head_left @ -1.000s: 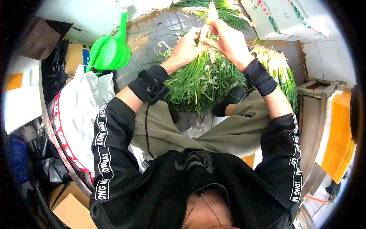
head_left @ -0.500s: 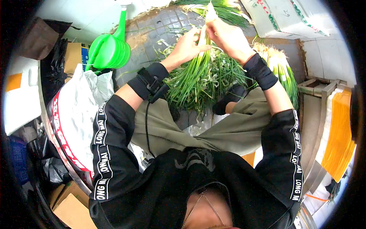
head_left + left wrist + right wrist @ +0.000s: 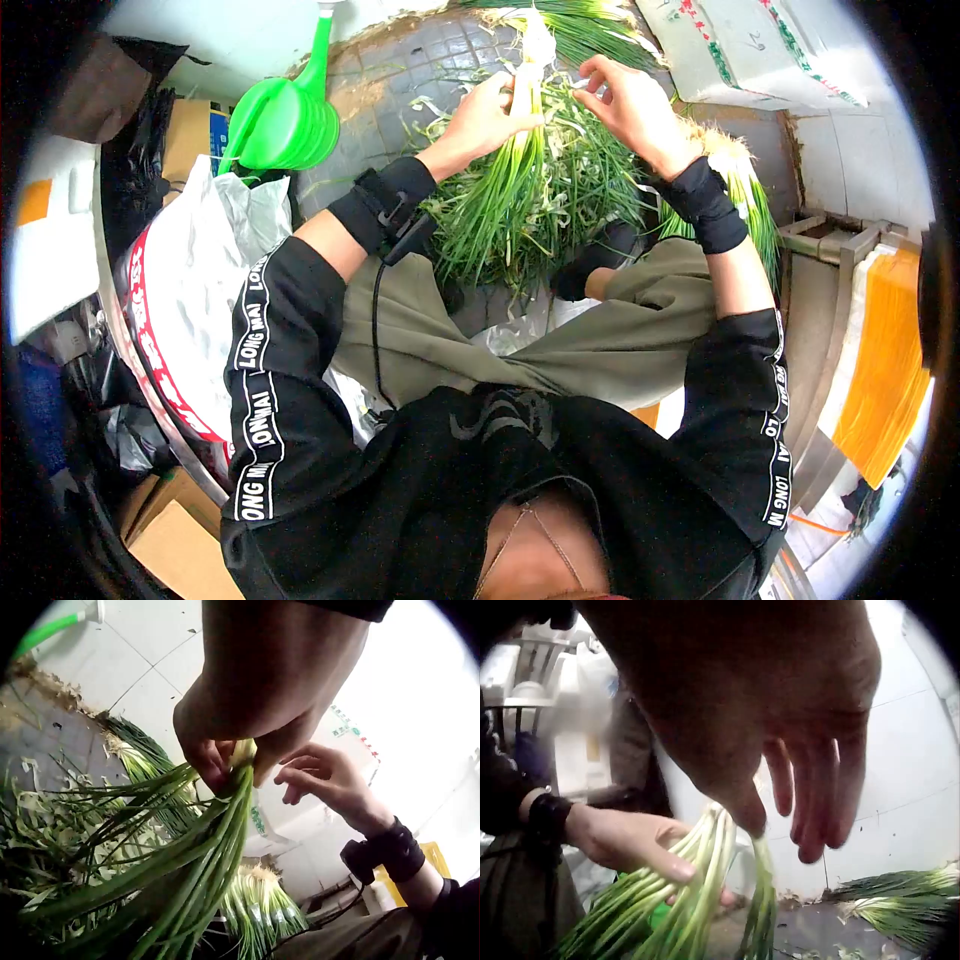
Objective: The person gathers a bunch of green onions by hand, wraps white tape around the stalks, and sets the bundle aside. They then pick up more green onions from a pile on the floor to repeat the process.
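Note:
My left hand (image 3: 485, 120) grips a bunch of scallions (image 3: 530, 130) near the white stems, roots pointing away and green leaves hanging toward me. In the left wrist view the leaves (image 3: 217, 847) fan out below the curled fingers. To the right of the bunch, and apart from it, my right hand (image 3: 632, 112) is raised with loosely bent fingers. The right wrist view shows those fingers (image 3: 814, 795) spread, and a single green strand (image 3: 761, 892) overlapping the thumb tip. Beneath the hands lies a heap of loose leaves and trimmings (image 3: 590, 190) on the floor.
Bundled scallions (image 3: 735, 180) lie to the right, with more scallions (image 3: 600, 35) at the back. A white box (image 3: 750, 50) stands at the back right. At the left are a green watering can (image 3: 285, 125) and a white sack (image 3: 190, 300). Grey tiles (image 3: 390, 80) show behind the heap.
My right hand has left the scallion bunch and moved to the right, its fingers loosening. The left hand still holds the bunch, which has shifted slightly left.

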Available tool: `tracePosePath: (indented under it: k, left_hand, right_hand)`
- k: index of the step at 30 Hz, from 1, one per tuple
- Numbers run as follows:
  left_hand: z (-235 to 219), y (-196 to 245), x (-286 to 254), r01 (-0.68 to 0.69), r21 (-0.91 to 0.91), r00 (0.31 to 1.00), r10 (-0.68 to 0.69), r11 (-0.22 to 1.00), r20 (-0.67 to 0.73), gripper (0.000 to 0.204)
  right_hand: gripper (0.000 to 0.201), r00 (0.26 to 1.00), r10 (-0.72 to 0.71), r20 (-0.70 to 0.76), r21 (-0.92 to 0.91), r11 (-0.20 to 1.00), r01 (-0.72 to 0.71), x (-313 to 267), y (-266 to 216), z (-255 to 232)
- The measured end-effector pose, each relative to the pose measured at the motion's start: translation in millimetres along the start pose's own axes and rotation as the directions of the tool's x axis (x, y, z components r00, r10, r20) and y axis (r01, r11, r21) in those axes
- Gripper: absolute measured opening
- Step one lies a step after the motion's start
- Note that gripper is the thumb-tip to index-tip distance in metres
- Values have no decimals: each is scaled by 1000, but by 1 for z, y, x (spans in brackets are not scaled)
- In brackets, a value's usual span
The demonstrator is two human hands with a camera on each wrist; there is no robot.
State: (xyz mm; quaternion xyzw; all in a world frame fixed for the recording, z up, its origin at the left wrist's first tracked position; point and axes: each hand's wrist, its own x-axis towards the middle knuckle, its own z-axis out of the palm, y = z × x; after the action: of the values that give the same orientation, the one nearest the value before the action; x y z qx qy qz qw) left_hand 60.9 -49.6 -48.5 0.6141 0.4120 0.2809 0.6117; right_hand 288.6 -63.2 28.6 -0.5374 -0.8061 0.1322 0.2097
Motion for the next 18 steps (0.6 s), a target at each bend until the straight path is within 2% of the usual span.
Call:
tracePosePath:
  k: [3,5,6,9,11,13,14,16,18]
  left_hand:
    - [4,9,-2,-34,100,999,37,994,-25,52]
    - [9,14,-2,-51,19,997,50,999,61,52]
    - [10,14,0,-94,41,990,89,995,106,52]
    - [14,15,-1,-116,119,989,104,986,102,52]
    - [11,20,-3,-80,145,994,68,986,86,52]
    - [9,19,-2,-38,98,997,31,995,67,55]
    - [9,18,-2,-38,97,997,31,995,68,55]
    - [9,21,-5,-143,334,988,152,932,-3,58]
    - [9,20,-1,-172,337,981,192,926,-26,57]
  right_hand:
    - [39,999,39,8,45,998,-39,0,-26,2]
    - [41,989,-144,-31,-69,988,142,0,-32,4]
    - [39,984,-172,-48,-78,983,168,0,-32,6]
    - [38,984,-176,-9,-120,977,174,5,-25,5]
    - [31,980,-195,-28,-117,975,191,5,-27,3]
    - [29,976,-218,-5,-291,934,207,5,-32,2]
    - [29,976,-217,-5,-292,934,206,5,-32,4]
    - [32,917,-398,-25,-422,836,351,3,-33,9]
    - [35,904,-428,1,-471,797,378,4,-38,14]
